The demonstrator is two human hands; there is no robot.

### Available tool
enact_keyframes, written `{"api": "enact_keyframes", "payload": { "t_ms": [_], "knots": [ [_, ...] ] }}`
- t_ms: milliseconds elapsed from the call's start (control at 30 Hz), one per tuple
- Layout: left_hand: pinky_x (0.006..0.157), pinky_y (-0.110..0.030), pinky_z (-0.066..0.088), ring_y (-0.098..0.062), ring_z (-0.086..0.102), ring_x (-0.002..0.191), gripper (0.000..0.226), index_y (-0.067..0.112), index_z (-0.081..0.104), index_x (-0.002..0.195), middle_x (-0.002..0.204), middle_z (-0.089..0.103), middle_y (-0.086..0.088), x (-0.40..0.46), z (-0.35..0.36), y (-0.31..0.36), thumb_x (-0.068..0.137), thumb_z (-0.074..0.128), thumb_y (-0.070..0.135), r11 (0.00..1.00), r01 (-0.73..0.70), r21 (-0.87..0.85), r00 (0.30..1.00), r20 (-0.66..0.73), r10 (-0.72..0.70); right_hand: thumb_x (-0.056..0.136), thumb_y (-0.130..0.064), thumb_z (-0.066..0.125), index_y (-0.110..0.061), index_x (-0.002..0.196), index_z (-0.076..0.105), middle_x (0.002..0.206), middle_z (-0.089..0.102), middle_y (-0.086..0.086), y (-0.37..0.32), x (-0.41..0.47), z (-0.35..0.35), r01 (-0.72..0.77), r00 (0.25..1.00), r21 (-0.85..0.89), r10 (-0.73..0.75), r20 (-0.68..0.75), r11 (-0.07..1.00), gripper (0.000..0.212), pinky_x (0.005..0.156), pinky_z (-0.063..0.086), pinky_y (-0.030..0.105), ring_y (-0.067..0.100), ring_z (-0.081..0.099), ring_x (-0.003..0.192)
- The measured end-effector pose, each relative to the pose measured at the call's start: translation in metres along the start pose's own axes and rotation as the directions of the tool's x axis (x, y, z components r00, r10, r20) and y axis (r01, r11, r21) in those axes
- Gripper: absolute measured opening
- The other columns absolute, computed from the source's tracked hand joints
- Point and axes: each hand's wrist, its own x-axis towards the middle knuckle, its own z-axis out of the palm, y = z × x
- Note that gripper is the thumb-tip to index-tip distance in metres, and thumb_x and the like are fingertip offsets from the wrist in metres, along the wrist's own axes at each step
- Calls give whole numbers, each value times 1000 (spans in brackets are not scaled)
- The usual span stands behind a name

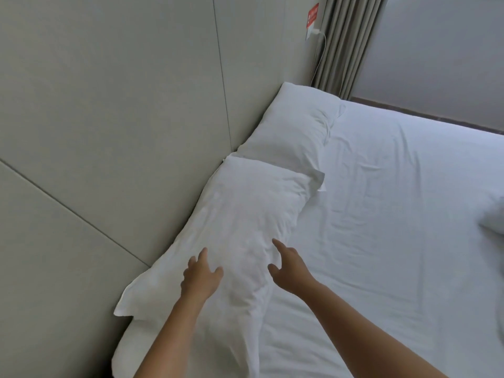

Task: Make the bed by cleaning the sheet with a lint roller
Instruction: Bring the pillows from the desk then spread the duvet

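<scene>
A white sheet, lightly creased, covers the bed. Two white pillows lie along the headboard wall: the near pillow and the far pillow, its near end under the near one's corner. My left hand hovers over the near pillow's lower part, fingers spread, holding nothing. My right hand is at the same pillow's right edge, fingers apart and also empty. No lint roller is in view.
A grey panelled headboard wall fills the left. A beige curtain hangs at the far corner beside a red sign and a plugged-in white cable. A bunched white duvet edge shows at the right.
</scene>
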Motion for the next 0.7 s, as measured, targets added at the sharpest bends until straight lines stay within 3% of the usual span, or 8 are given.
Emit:
{"api": "enact_keyframes", "payload": {
  "t_ms": [233,367,533,700],
  "knots": [
    [103,-32,42,-26,52,132,54,20,47,149,150,48,-10,-45,10,65,99,61,35,944,-315,-99,949,-47,311,98,-28,59,-25,159,25,145,47,10,3,-46,-27,20,995,46,-16,-98,999,70,103,34,24,23,50,130],
    [101,-34,44,-27,55,128,47,20,53,144,147,50,-8,-79,39,112,100,60,34,891,-452,-45,892,-23,451,99,-28,59,-27,159,26,138,50,9,36,-98,-57,-31,980,55,42,-193,998,69,97,38,24,21,55,117],
    [92,-30,43,-24,59,122,41,18,57,139,138,60,-6,-127,104,164,102,57,34,812,-584,-13,808,87,583,100,-29,57,-27,159,24,138,49,7,117,-183,-94,-218,929,48,223,-295,975,67,99,40,24,19,55,117],
    [96,-32,48,-21,63,120,39,19,61,135,131,67,-1,-196,175,212,100,60,36,707,-707,-31,685,220,695,101,-31,54,-26,161,19,138,47,8,192,-285,-124,-395,816,129,412,-406,909,70,102,41,28,21,54,119]
  ]
}}
